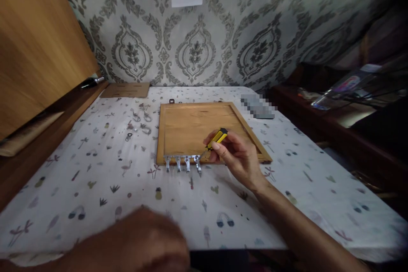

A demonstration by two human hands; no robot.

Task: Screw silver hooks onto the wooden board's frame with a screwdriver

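My right hand (236, 153) is closed around a yellow and black screwdriver (216, 137), its tip pointing down-left at a metal hook rail (182, 160). The rail has several hooks and lies along the near edge of a wooden framed board (191, 129) that rests flat on the table. My left hand (143, 242) is a blurred shape at the bottom edge, close to the camera, and its fingers do not show.
The table carries a white patterned cloth (95, 187). Small metal rings and hardware (140, 121) lie left of the board. A cardboard sheet (126, 90) sits at the back, a wooden panel (35, 42) leans on the left, and a dark side table (338, 114) stands right.
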